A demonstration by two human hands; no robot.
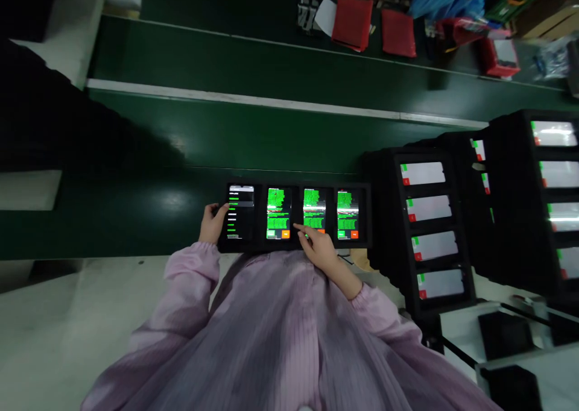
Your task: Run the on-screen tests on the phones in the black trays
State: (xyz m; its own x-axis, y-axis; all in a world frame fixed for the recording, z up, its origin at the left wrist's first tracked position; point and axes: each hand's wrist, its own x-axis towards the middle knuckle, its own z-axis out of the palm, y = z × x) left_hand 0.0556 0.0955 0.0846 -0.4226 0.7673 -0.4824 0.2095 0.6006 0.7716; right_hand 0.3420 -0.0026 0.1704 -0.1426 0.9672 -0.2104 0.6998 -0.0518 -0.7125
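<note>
A black tray (296,183) lies in front of me and holds several phones side by side, their screens lit with green text. My left hand (211,222) grips the tray's left edge, thumb by the leftmost phone (240,211), whose screen is mostly dark. My right hand (319,247) reaches in with the index finger stretched out. Its tip touches the lower left of the third phone (313,208), near the orange button of the second phone (277,213). The fourth phone (347,213) sits at the tray's right end. Pink striped sleeves cover both arms.
Stacked black trays (391,218) of phones with pale screens stand close on the right, with taller stacks (515,176) behind them. A dark green conveyor belt (253,134) runs past the tray. Red bins (351,20) sit on the far side. A pale bench edge (67,302) lies at the lower left.
</note>
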